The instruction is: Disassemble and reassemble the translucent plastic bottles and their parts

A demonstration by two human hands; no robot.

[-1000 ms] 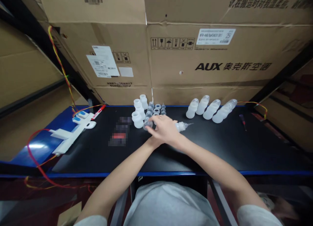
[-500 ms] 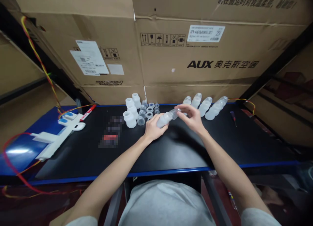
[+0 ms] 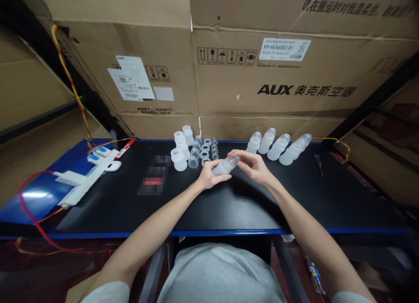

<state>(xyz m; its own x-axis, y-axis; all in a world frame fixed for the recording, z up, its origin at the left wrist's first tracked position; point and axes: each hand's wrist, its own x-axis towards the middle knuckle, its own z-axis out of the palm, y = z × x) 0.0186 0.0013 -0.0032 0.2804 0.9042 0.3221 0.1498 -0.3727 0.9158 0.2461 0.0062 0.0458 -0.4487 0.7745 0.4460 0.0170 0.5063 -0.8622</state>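
Observation:
My left hand point(image 3: 208, 175) is wrapped around the lower part of a small white baby bottle point(image 3: 221, 166), which is tilted with its top toward the right. A clear dome cap point(image 3: 233, 160) covers the bottle's top, and my right hand point(image 3: 253, 166) grips this cap with bent fingers. Left of my hands stand several open bottles point(image 3: 180, 160) without tops. Beside them are clear dome caps point(image 3: 193, 162), white collar rings point(image 3: 204, 155) and small clear nipples point(image 3: 214, 149) in rows. Several capped bottles point(image 3: 278, 147) stand behind and right of my right hand.
A white power strip point(image 3: 87, 180) with plugs and cables lies at the left, with a red marker point(image 3: 125, 149) near it. A screwdriver point(image 3: 318, 163) lies on the right of the black table point(image 3: 209, 211). Printed cardboard point(image 3: 225, 89) walls the back.
The clear cap, held at an angle against the bottle's top before, now sits down over it. My right hand has come closer to the left. The view has shifted slightly.

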